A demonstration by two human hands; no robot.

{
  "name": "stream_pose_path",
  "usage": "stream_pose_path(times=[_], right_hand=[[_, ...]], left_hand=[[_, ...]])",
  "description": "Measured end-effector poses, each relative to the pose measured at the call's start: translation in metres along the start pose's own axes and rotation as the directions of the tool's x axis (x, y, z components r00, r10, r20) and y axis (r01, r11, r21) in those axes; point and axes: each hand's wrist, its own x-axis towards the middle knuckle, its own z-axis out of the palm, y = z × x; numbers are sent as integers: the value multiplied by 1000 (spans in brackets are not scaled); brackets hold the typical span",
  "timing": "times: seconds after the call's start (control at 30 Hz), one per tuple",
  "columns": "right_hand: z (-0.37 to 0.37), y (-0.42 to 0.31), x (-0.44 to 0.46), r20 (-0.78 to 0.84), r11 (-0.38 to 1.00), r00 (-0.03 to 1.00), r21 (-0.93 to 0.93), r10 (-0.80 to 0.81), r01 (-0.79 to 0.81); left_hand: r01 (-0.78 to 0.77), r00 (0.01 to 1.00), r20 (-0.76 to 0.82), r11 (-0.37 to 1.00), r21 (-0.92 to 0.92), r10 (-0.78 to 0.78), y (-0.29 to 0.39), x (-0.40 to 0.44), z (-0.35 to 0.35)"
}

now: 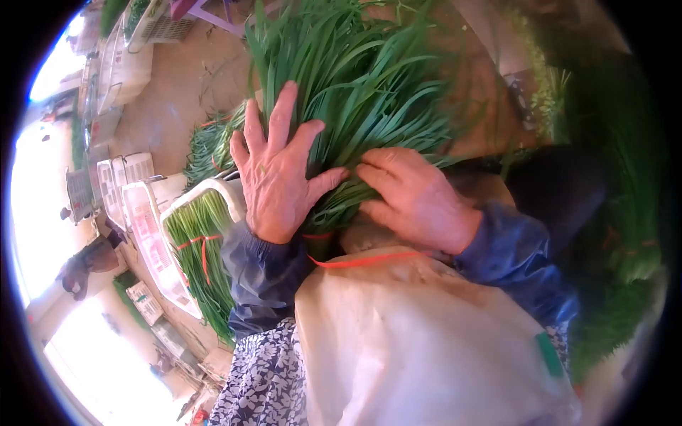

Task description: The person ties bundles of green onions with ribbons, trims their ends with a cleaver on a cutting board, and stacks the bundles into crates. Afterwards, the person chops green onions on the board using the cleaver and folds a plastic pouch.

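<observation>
Garlic chives [355, 92] fanned out beyond the pale apron [426, 334]!
Left hand [275, 167] splayed over them, right hand [415, 199] curled alongside, grip unclear; they look light, limp, bruisable, best held low near the orange band [317, 236].

One round head-worn view, forward and downward, close above left hand [278, 165] and right hand [415, 197].

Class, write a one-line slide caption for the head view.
Left hand spread, right hand curled, both on a sheaf of long green leaves.

The brown floor [170, 96] — it bears white plastic crates [138, 167].
</observation>
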Motion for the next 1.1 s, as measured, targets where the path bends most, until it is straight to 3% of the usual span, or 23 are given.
stream_pose_path(times=[0.03, 0.1, 0.13, 0.2, 0.23, 0.33, 0.6, 0.67, 0.7, 0.77, 0.8, 0.87, 0.9, 0.97, 1.1], right_hand=[[-3, 3, 0, 8, 1000, 1000, 2, 2, -2], [-10, 17, 4, 68, 947, 971, 216, 229, -239], [-7, 24, 6, 70, 946, 970, 214, 234, -244], [5, 36, 11, -51, 762, 827, 423, 560, -490], [6, 40, 15, -72, 715, 803, 508, 592, -481], [-1, 48, 28, 83, 594, 787, 609, 611, -526], [7, 60, 29, 110, 495, 782, 718, 614, -489], [5, 60, 27, 62, 659, 815, 554, 576, -508], [3, 59, 27, 70, 658, 816, 554, 573, -510], [-4, 56, 29, -63, 955, 955, 81, 289, -284], [-5, 53, 29, -54, 956, 957, 81, 286, -281], [-9, 47, 28, 125, 736, 838, 422, 532, -530], [-9, 48, 27, 133, 736, 837, 416, 532, -534], [-9, 50, 23, 193, 558, 776, 595, 600, -579], [-14, 45, 23, 260, 497, 743, 603, 617, -623]], left_hand=[[-3, 1000, 3, 1000, -1, 3, 0, 0, 0], [-10, 1000, 10, 1000, -7, 10, 1, 0, 0], [7, 1000, 12, 1000, -7, -7, 0, 1, 0], [26, 1000, 15, 1000, -8, -26, -1, 1, 0], [26, 1000, 16, 1000, -13, -26, -3, 0, 0], [29, 999, 26, 999, -15, -28, -4, 1, 2], [16, 1000, -16, 998, -68, -17, -10, 1, 6], [30, 999, 25, 999, -40, -29, -9, 1, 4], [39, 999, 27, 998, -41, -38, -8, 1, 4], [8, 1000, -22, 998, -66, -10, -5, 2, 3], [17, 1000, -22, 998, -68, -19, -5, 2, 3], [10, 1000, -26, 998, -55, -12, -5, 2, 4], [17, 999, -25, 998, -62, -19, -4, 2, 4], [-8, 999, -39, 996, -89, 4, -5, 2, 4], [-41, 996, -78, 993, -109, 33, -7, 1, 6]])
